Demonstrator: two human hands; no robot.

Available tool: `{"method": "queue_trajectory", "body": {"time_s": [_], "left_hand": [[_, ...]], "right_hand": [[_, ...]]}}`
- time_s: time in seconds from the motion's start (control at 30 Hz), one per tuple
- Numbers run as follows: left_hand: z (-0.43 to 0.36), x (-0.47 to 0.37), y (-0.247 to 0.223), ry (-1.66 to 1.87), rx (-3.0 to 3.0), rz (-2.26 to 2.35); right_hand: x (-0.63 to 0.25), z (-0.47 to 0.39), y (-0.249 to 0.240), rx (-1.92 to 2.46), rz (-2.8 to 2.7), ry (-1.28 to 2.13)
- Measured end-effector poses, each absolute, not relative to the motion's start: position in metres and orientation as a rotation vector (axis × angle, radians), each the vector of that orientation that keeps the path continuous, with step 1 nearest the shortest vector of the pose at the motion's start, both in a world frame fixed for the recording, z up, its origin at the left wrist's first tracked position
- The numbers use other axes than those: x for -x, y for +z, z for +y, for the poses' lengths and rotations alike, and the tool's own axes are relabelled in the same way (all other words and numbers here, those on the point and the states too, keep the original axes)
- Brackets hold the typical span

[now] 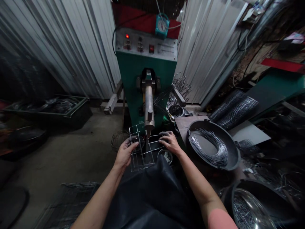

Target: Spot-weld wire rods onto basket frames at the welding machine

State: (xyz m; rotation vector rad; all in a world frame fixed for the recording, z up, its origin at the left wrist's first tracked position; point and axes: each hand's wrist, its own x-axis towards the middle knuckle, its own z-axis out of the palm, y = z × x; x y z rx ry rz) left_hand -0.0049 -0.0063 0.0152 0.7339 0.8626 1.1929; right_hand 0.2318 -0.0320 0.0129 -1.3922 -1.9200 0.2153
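Observation:
My left hand (125, 152) grips the left side of a wire frame (143, 156), thumb in front and fingers behind. The frame is a grid of thin, shiny metal wires and sits tilted below the tip of a spot welder's electrode (149, 124). On the right, my right hand (170, 142) pinches the end of a bent wire piece (154, 142) that reaches left to the frame under the electrode. Whether the wire piece is joined to the frame I cannot tell. Dark smudges cover the fingertips of both hands. Behind them rises the green spot welder (128, 79).
A black pan (234, 159) with a coil of cut wires stands at right. Nearer, a second dark pan (228, 197) holds a metal bowl (256, 203) of short wire pieces. A green bin (71, 111) is at left. Stacked wire frames (69, 203) lie low at left.

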Motion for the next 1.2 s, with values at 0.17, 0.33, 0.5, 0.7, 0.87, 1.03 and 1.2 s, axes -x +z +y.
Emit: {"method": "queue_trajectory", "body": {"time_s": [0.17, 0.33, 0.5, 0.7, 0.87, 1.03, 1.2], "left_hand": [[-0.012, 0.005, 0.017, 1.201, -0.733, 0.88], [-0.017, 0.004, 0.02, 1.212, -0.708, 0.892], [-0.023, 0.004, 0.019, 1.242, -0.726, 0.914], [-0.024, 0.006, 0.017, 1.256, -0.701, 0.913], [-0.014, 0.002, 0.019, 1.256, -0.695, 0.888], [-0.009, 0.0, 0.02, 1.247, -0.704, 0.864], [-0.004, 0.0, 0.019, 1.243, -0.699, 0.874]], "right_hand": [[-0.233, -0.034, 0.017, 1.38, -1.944, 0.245], [-0.232, -0.037, 0.022, 1.383, -1.969, 0.27], [-0.23, -0.039, 0.023, 1.389, -1.969, 0.299], [-0.227, -0.036, 0.022, 1.415, -1.969, 0.317], [-0.231, -0.028, 0.023, 1.428, -1.981, 0.312], [-0.236, -0.024, 0.023, 1.424, -1.984, 0.344], [-0.239, -0.018, 0.022, 1.428, -1.977, 0.369]]}}
